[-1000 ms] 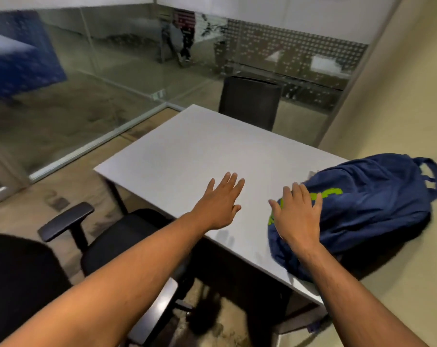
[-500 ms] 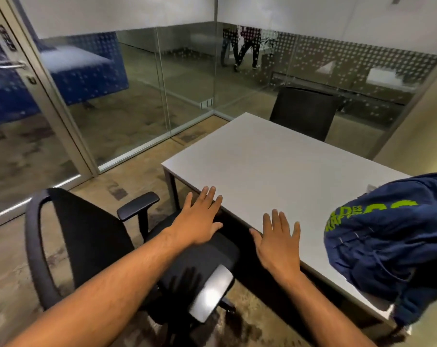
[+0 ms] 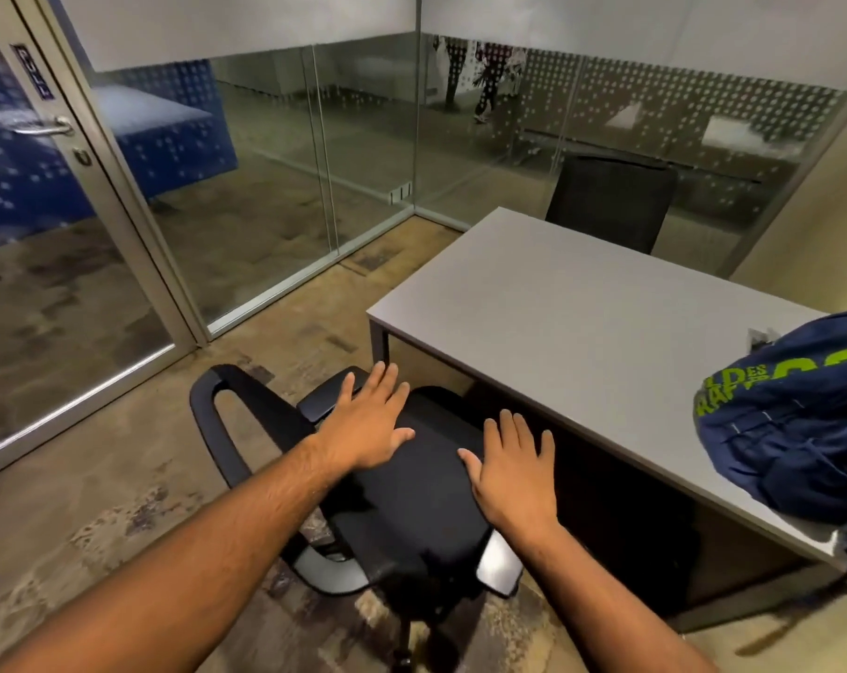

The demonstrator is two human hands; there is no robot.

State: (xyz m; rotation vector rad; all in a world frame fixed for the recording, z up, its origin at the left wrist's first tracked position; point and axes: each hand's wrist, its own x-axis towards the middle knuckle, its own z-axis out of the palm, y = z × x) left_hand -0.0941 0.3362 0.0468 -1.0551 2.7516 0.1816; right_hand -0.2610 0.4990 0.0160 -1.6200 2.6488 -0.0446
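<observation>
A black office chair (image 3: 412, 507) with armrests stands in front of me, beside the grey table (image 3: 582, 332). My left hand (image 3: 368, 425) is stretched out flat, palm down, over the chair's far armrest and seat. My right hand (image 3: 514, 473) is also flat, fingers straight, over the seat's right side. Neither hand holds anything. Whether they touch the chair I cannot tell. A navy backpack (image 3: 795, 425) with green lettering lies on the table's near right corner.
Another black chair (image 3: 611, 201) stands at the table's far end. Glass walls enclose the room, with a glass door (image 3: 47, 235) at the left. Behind the glass, a person's legs (image 3: 484, 75) show. Patterned carpet covers the floor.
My view has swung left, away from the backpack. Both hands moved from over the table and backpack to over the black chair's seat, still flat.
</observation>
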